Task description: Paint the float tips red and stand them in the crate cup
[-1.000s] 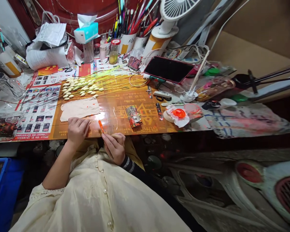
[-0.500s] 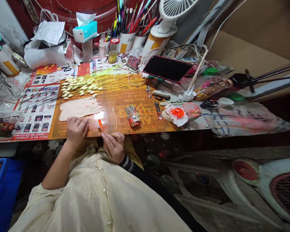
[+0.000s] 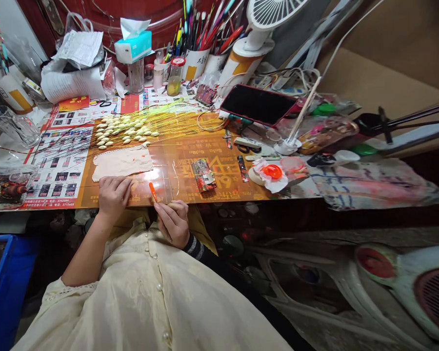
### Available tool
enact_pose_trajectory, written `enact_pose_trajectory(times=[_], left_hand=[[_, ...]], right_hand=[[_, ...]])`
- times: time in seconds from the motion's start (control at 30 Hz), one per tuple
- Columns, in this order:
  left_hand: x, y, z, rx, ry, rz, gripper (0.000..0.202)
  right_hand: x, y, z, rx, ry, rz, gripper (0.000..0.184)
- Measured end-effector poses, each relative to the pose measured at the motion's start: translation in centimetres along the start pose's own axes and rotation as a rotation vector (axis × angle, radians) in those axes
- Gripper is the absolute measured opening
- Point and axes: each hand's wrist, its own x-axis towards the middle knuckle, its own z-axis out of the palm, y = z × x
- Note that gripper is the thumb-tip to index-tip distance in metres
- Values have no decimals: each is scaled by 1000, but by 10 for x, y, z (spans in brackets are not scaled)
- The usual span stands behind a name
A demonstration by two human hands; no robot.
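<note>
My left hand (image 3: 113,196) rests at the table's front edge just below a pale cloth (image 3: 123,163). Its fingers are curled together; a thin line seems to pass by them, but what they grip is hidden. In my right hand (image 3: 172,222), a slim stick with a bright orange tip (image 3: 152,189) is pinched, its tip pointing up and away over the brown table surface. Behind the cloth lie several small cream-coloured bulbs (image 3: 122,129) on thin stems. Orange paint (image 3: 271,171) sits in a paper-lined dish to the right.
A paint-smeared box (image 3: 203,175) lies right of my hands. Farther back stand a phone (image 3: 258,104), a white fan (image 3: 256,36), brush cups (image 3: 196,63), a lidded jar (image 3: 175,78) and a tissue box (image 3: 133,47). A glass mug (image 3: 14,124) is at the left.
The camera view has shifted slightly, moving the table things a little to the right. In my right hand, the orange tip has turned slightly. Both hands stay near the same places.
</note>
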Motion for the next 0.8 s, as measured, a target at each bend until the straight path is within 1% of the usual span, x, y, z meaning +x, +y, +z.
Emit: enact_pose_trajectory(times=[0.17,0.37,0.47,0.63,0.8], left_hand=[[-9,-6,-2,6,3,-28,20],[-12,-6,-4,-19,3,-63,22],[-12,-6,-4,-21,12,-62,21],[-13,-7,-3,-3,25,-44,22],[-15,-9,-2,9,19,-44,23]], right_hand=[[1,-3,9,15,-19,-29,62],[-3,-3,19,-19,-58,-13,60],[-3,-4,20,-41,-70,-10,60],[-1,-5,20,-43,-57,-15,60],[-6,-2,22,-34,-71,-9,62]])
